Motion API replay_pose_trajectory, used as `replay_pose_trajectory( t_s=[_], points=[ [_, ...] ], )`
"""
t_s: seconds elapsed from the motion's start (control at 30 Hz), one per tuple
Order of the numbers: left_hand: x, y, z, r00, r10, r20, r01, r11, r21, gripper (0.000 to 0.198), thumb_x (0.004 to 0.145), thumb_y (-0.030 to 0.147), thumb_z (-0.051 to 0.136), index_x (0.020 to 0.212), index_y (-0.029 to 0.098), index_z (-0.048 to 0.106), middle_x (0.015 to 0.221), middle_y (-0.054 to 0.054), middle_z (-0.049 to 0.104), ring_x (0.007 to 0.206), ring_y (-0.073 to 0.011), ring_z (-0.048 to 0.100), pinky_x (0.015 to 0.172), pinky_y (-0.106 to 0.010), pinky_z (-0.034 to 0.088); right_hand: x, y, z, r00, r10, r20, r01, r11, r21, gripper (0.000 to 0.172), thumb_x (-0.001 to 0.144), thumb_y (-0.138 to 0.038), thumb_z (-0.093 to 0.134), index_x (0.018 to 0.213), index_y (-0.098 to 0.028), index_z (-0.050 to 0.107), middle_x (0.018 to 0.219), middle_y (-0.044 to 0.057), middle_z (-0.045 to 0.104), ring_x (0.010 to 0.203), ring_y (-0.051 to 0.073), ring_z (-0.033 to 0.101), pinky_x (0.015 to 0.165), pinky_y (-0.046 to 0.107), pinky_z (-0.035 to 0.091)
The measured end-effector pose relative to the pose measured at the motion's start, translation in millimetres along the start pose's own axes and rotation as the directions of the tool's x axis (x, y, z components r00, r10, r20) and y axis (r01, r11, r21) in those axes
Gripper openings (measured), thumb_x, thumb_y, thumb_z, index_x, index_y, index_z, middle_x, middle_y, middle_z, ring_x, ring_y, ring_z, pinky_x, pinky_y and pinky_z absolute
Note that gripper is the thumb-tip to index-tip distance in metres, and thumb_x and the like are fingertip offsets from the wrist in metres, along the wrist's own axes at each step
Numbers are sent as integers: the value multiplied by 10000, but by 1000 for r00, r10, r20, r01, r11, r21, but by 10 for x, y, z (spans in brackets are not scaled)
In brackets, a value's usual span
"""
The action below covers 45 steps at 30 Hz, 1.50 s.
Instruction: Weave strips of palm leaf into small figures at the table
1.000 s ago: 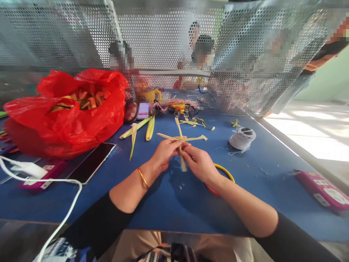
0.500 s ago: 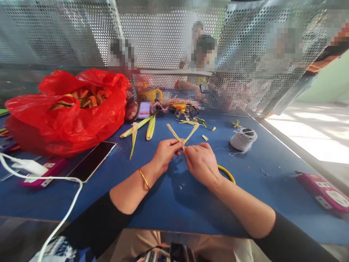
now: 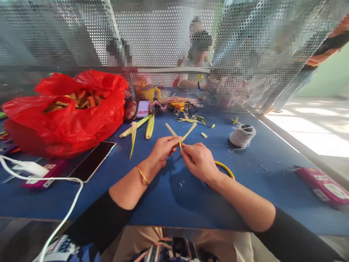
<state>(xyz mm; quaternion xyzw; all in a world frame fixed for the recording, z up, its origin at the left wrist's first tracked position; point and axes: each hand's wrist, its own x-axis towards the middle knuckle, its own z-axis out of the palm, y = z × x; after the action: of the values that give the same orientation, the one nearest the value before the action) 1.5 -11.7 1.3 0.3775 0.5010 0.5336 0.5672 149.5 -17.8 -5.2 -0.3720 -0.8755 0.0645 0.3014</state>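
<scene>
Above the blue table [image 3: 169, 196], my left hand [image 3: 161, 151] and my right hand [image 3: 198, 160] meet fingertip to fingertip. Both pinch the crossing point of pale yellow-green leaf strips [image 3: 181, 136], whose two free ends fan upward in a V. A gold bangle [image 3: 142, 174] circles my left wrist. A yellow ring [image 3: 225, 168] lies on the table, partly hidden under my right wrist.
A red plastic bag [image 3: 65, 112] of leaf pieces sits at the left, a phone [image 3: 92, 161] and white cable [image 3: 46, 178] beside it. More leaf blades [image 3: 141, 127] lie behind. A thread spool [image 3: 242, 135] is right, a pink device [image 3: 321, 183] far right. Perforated metal screens [image 3: 169, 43] wall the back.
The strips, spread wide as a cross a second ago, are now folded into a narrow V. A short cut piece lies on the table behind. Both hands stayed together.
</scene>
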Motion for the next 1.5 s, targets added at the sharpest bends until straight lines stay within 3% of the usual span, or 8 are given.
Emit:
replay_pose_trajectory(
  t_s=[0.13, 0.23, 0.43, 0.77, 0.97, 1.07, 1.2, 1.5],
  points=[
    [9, 9, -13, 998, 11, 69, -13, 1000, 22, 340, 675, 449, 725, 759, 120, 709, 606, -11, 605, 415, -31, 329, 403, -199, 139, 55, 47, -9, 963, 263, 66, -271, 929, 253, 377, 890, -357, 454, 548, -199, 477, 507, -23, 486, 515, 110, 425, 586, 259, 308],
    [-6, 32, -14, 994, -24, 102, 17, 997, 73, 431, 699, 547, 677, 800, 130, 719, 640, -31, 637, 418, -39, 326, 420, -211, 136, 128, 137, 4, 851, 509, 126, -464, 618, 635, 389, 793, -528, 570, 601, -191, 544, 537, -31, 519, 520, 101, 448, 555, 248, 345],
    [-64, 15, 58, 989, -20, 150, -17, 970, 241, 337, 598, 456, 782, 678, 138, 706, 559, 13, 575, 474, -49, 335, 474, -229, 184, 184, 199, 29, 776, 590, 221, -381, 159, 911, 433, 513, -517, 802, 688, -157, 638, 552, -36, 573, 512, 81, 500, 574, 249, 441],
    [-90, 23, 46, 965, -55, 257, -34, 944, 329, 279, 617, 411, 714, 598, 140, 648, 491, 55, 433, 480, -61, 314, 494, -239, 200, 164, 227, 61, 773, 619, 138, -385, 285, 878, 359, 561, -499, 754, 624, -175, 612, 495, -20, 562, 470, 120, 518, 542, 292, 458],
    [-93, 11, 57, 972, 6, 235, -97, 921, 378, 296, 636, 428, 670, 691, 138, 684, 513, 57, 441, 498, -74, 318, 511, -247, 213, 186, 304, -83, 798, 495, -344, -322, 832, 451, 256, 723, -441, 660, 822, -206, 666, 917, 87, 694, 847, 234, 622, 832, 426, 464],
    [-94, -48, 73, 964, 42, 262, -163, 872, 461, 356, 687, 491, 614, 627, 143, 652, 513, 59, 402, 513, -80, 300, 516, -254, 206, 165, 262, -143, 924, 237, -302, -197, 968, 155, 172, 825, -353, 591, 762, -237, 700, 941, 61, 718, 1021, 247, 603, 1060, 495, 275],
    [-85, -139, 91, 958, 98, 269, -241, 784, 572, 409, 717, 522, 582, 542, 154, 603, 500, 64, 318, 530, -87, 284, 522, -258, 200, 141, 223, -80, 968, 249, -41, -231, 939, 256, 239, 809, -302, 580, 593, -227, 651, 702, -6, 698, 748, 171, 631, 1062, 484, 264],
    [-155, -94, 148, 955, 29, 294, -194, 813, 549, 481, 660, 550, 655, 416, 164, 506, 430, 63, 331, 471, -72, 280, 482, -251, 194, 130, 167, -32, 895, 430, -116, -311, 789, 529, 92, 689, -271, 588, 622, -217, 621, 638, 1, 633, 642, 166, 558, 665, 295, 414]
  ],
)
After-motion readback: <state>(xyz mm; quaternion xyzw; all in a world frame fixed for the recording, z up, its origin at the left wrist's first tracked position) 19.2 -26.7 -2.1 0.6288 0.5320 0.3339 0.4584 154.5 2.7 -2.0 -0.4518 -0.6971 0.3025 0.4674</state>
